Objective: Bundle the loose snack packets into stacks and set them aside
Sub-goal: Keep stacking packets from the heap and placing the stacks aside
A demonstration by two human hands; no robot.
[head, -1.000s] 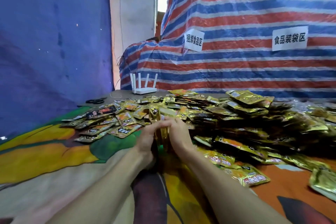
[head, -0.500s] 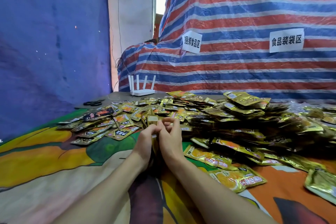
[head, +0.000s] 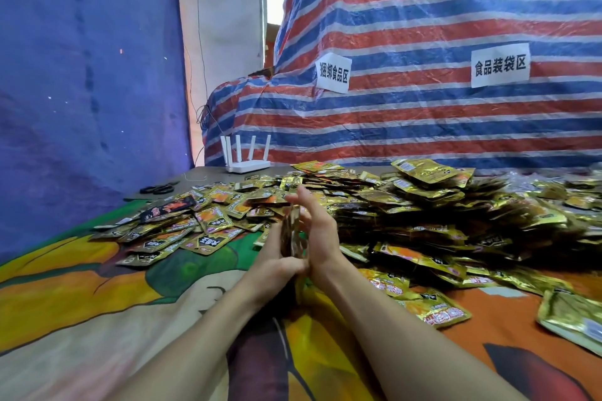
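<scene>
A small stack of gold snack packets (head: 291, 231) stands on edge on the cartoon-print cloth (head: 97, 303), squeezed between my two hands. My left hand (head: 275, 265) holds it from the left, thumb wrapped round its near edge. My right hand (head: 321, 234) presses flat against its right side, fingers straight and pointing up. Much of the stack is hidden by my hands. A big heap of loose gold and orange packets (head: 407, 205) spreads behind and to the right. Flatter dark-labelled packets (head: 182, 231) lie to the left.
A white router (head: 248, 166) with several antennas and black scissors (head: 159, 188) sit at the table's far left. A striped tarp (head: 423, 114) with two paper labels rises behind the heap; a blue sheet (head: 81, 91) hangs on the left. Stray packets (head: 433, 311) lie near my right forearm.
My right hand's fingers have straightened from a curl over the stack's top to a flat press on its side. Both hands stay on the stack at the same spot.
</scene>
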